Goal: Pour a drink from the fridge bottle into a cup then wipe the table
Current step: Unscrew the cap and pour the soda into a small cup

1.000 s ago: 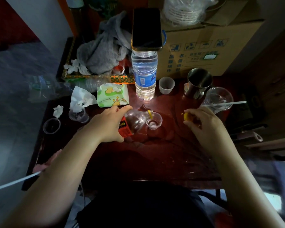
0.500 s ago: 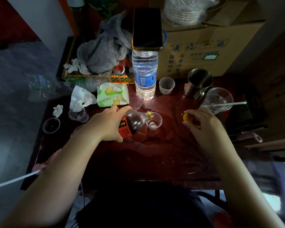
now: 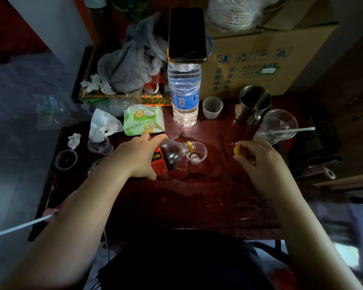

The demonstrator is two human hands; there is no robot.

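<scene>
Bare left hand [image 3: 138, 158], right hand [image 3: 258, 162]; dark clothing [image 3: 187, 262].

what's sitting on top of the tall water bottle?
A dark phone rests on top of the water bottle, overhanging it on both sides. The phone covers the bottle's cap and neck, so how it balances there cannot be seen.

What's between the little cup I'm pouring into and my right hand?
Just bare red tabletop in the head view, between the clear cup and the right hand, which pinches a yellow cap.
</scene>
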